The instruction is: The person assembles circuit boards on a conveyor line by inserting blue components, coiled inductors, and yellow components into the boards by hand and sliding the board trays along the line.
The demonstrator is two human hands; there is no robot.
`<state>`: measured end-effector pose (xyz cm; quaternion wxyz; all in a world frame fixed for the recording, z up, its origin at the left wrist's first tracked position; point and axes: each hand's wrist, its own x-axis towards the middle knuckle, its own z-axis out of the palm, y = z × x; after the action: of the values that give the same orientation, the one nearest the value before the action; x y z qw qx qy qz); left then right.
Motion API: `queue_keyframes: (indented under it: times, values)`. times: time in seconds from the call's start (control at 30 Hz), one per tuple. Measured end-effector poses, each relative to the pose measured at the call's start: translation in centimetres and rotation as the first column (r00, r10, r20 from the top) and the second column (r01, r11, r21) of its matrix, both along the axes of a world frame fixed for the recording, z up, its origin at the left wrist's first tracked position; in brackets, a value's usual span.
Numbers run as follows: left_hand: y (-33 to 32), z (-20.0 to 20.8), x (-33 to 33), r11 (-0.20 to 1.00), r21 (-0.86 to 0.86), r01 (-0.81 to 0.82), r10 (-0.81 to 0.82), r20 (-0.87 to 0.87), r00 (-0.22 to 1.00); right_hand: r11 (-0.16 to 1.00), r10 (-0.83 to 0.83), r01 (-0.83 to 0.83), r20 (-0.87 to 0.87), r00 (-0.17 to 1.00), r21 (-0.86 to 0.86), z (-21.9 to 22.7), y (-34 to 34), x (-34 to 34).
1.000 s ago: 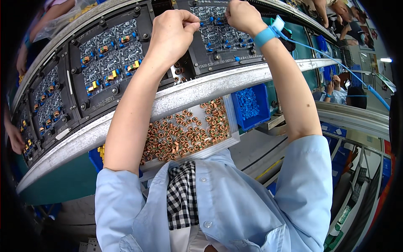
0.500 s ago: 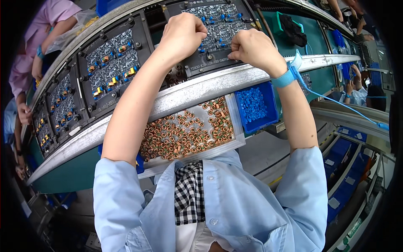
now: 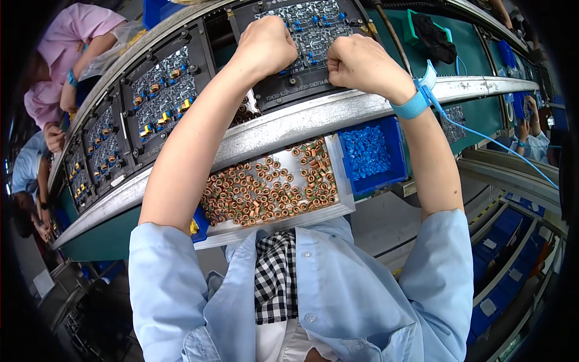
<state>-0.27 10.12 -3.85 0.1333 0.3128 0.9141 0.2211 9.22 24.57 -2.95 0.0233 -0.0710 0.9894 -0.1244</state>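
While my left hand (image 3: 267, 47) curls at circuit board (image 3: 316, 37), right hand (image 3: 365, 65) curls opposite; cannot tell whether either grips anything.

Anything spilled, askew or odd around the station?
One oddity: a crumpled black cloth-like bundle droops over the rim of the green plastic bin beyond the silver metal rail, not tucked inside. No clear spill or damage shows.

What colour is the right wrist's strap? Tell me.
Light blue strap, best seen in the head view.
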Motion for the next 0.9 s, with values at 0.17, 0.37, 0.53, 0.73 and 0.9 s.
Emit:
queue_keyframes:
  times: [0.17, 0.37, 0.53, 0.73, 0.9]
  values:
    - [0.4, -0.1, 0.0, 0.997, -0.036, -0.067, 0.067, 0.007, 0.998, 0.998, 0.005, -0.013, -0.134, 0.991, -0.061, -0.1, 0.6, 1.3]
    - [0.2, -0.1, 0.2, 0.996, -0.011, -0.093, 0.093, 0.038, 0.995, 0.977, -0.046, 0.004, -0.196, 0.98, -0.212, -0.2, 1.3, 2.3]
    - [0.6, 0.1, 0.4, 0.995, -0.032, -0.093, 0.095, 0.041, 0.995, 0.945, -0.137, 0.058, -0.228, 0.964, -0.323, -0.4, 2.4, 2.7]
    - [0.4, 0.8, 0.5, 0.999, 0.007, -0.047, 0.045, 0.18, 0.983, 0.878, -0.301, 0.155, -0.273, 0.914, -0.452, -0.6, 3.9, 2.5]
    - [0.7, 0.6, 0.9, 1.0, 0.018, 0.0, -0.002, 0.093, 0.996, 0.82, -0.433, 0.389, -0.01, 0.901, -0.42, -1.2, 5.1, 1.3]
